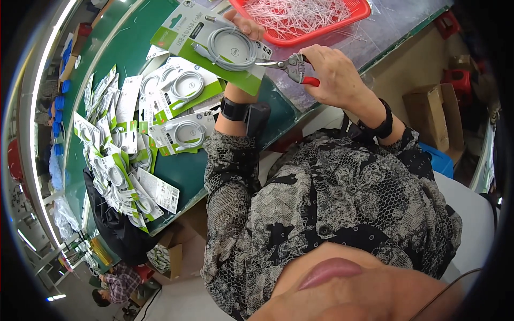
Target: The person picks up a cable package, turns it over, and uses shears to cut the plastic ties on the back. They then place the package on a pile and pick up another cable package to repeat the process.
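Note:
My left hand (pixel 247 28) grips a carded cable (pixel 214 45) from behind, its fingers curling over the card's far edge. The pack is a white and green card with a coiled grey-white cable on its face. Most of that hand is hidden by the card. Closed round a pair of red-handled cutting pliers (pixel 294 68) is my right hand (pixel 334 75). The pliers' narrow tips point left and meet the right edge of the cable coil; whether they touch a tie there I cannot tell.
Many similar carded cables (pixel 187 134) lie piled on the green table (pixel 179 176) to the left. A red plastic basket (pixel 316 38) full of thin white plastic strips stands beyond my hands. An open cardboard box (pixel 436 115) is at the right. Another person (pixel 120 283) sits far off, lower left.

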The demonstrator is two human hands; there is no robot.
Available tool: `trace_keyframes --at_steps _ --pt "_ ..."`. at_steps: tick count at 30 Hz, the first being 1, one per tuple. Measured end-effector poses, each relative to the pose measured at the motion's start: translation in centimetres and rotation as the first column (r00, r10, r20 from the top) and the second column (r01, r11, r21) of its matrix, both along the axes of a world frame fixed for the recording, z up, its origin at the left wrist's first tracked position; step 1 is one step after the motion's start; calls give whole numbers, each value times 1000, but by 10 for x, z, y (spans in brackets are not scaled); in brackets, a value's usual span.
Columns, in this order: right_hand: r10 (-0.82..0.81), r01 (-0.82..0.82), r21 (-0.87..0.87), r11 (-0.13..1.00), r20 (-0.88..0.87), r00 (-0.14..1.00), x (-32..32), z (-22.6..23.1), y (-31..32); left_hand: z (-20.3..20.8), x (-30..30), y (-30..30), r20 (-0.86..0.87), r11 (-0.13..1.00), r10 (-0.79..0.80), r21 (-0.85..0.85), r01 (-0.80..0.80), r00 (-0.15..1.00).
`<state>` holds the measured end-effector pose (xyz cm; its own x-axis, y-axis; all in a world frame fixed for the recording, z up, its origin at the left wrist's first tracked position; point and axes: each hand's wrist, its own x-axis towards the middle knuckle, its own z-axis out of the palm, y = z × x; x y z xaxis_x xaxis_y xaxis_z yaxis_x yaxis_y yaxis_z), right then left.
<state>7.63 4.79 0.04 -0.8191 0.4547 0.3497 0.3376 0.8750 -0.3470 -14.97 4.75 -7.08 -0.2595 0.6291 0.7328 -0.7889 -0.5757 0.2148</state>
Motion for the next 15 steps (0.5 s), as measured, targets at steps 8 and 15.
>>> trace_keyframes --at_steps 8,15 --pt "45 -45 -76 996 5 999 0 -3 -3 4 -7 -6 -90 959 281 2 -282 955" --pt "72 -63 -264 963 27 997 -1 -11 -6 10 -7 -16 -112 913 406 -4 -409 907"
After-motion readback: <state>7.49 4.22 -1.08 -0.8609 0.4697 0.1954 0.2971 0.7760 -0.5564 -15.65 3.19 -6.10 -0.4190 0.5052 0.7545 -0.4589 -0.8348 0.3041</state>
